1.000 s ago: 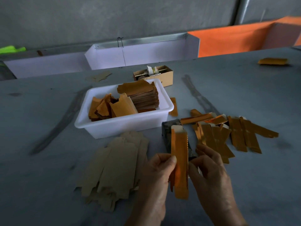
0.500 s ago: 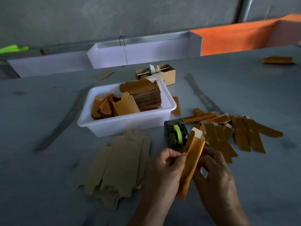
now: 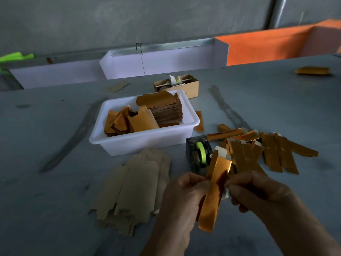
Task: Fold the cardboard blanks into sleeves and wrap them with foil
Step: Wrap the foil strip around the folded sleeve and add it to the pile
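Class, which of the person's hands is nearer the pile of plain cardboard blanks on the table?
Left. The left hand lies just right of the blanks; the right hand is farther right, beyond the foil sleeve.

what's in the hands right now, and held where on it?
Both hands hold one foil-wrapped sleeve above the table. The left hand pinches its left edge near mid-length; the right hand pinches the right edge opposite. Both ends are free.

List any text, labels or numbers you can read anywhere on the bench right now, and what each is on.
None readable.
Tape dispenser: no legible marking.
Small cardboard box: no print visible.
White tub, foil-wrapped sleeve and plain cardboard blanks: blank.
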A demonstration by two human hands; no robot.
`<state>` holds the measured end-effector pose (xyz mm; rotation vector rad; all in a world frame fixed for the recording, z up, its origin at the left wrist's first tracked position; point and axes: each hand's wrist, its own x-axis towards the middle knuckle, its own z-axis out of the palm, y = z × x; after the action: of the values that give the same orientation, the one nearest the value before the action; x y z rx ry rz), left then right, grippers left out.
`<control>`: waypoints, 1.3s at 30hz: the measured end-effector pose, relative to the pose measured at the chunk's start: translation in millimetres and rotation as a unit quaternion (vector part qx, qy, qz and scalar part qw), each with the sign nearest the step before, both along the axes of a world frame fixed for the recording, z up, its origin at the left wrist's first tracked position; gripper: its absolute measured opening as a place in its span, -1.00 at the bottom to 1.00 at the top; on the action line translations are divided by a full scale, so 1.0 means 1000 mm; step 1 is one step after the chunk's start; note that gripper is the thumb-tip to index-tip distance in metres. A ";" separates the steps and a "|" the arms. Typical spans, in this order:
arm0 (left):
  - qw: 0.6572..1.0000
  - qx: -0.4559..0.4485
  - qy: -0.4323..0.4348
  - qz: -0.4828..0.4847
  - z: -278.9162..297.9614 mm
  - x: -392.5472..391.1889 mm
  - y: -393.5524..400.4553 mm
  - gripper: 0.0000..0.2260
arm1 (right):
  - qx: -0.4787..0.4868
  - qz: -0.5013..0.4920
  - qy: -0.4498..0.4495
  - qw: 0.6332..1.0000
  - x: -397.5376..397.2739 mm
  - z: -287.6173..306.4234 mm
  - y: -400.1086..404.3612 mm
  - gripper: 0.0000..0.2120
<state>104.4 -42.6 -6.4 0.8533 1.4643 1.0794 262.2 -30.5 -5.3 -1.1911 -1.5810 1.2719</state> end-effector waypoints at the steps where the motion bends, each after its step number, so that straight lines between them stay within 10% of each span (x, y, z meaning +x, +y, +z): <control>1: 1.000 0.003 -0.004 0.000 0.001 0.000 -0.001 -0.89 | 0.005 0.018 -0.009 1.000 -0.002 0.003 0.000 -0.72; 27: 0.996 -0.004 -0.077 -0.052 0.020 0.000 -0.013 -0.93 | 0.032 -0.042 -0.127 0.990 -0.013 0.007 0.003 -0.78; 39: 0.993 0.075 0.088 0.020 0.004 0.011 -0.019 -0.88 | 0.091 -0.076 -0.221 0.968 -0.023 0.009 -0.003 -0.75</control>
<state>115.0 -61.5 -2.2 1.0497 1.5659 1.1795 239.4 -33.9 4.0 -1.5143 -1.8326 0.7750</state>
